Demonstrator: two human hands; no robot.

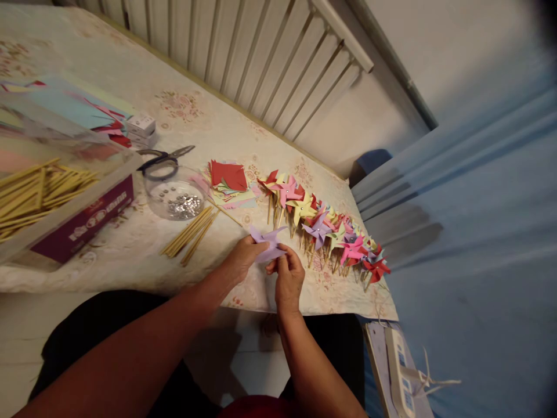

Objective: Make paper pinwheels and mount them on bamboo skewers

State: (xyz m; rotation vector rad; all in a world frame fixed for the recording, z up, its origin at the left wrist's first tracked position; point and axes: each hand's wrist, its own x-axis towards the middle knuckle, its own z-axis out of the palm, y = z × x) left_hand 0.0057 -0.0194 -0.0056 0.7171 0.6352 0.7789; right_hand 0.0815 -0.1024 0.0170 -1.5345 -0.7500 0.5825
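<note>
A purple paper pinwheel (270, 239) is between my two hands, over the front part of the table. My left hand (244, 255) pinches it from the left, thumb on top. From the right, the fingers of my right hand (288, 270) are closed on its lower right edge. A thin wooden stick (227, 211) runs from near the paper stack toward the pinwheel; whether it is joined to it I cannot tell. Beyond my hands lies a stack of cut paper squares (229, 177), red on top. Finished pinwheels on sticks (317, 230) stretch away to the right in a long row.
Left of my hands are loose sticks (190, 233), a clear round dish (173, 200) of small metal pins and scissors (163, 161). A box of sticks (82, 223) stands far left, with small white boxes (141, 129) behind. A power strip (399, 371) is at lower right.
</note>
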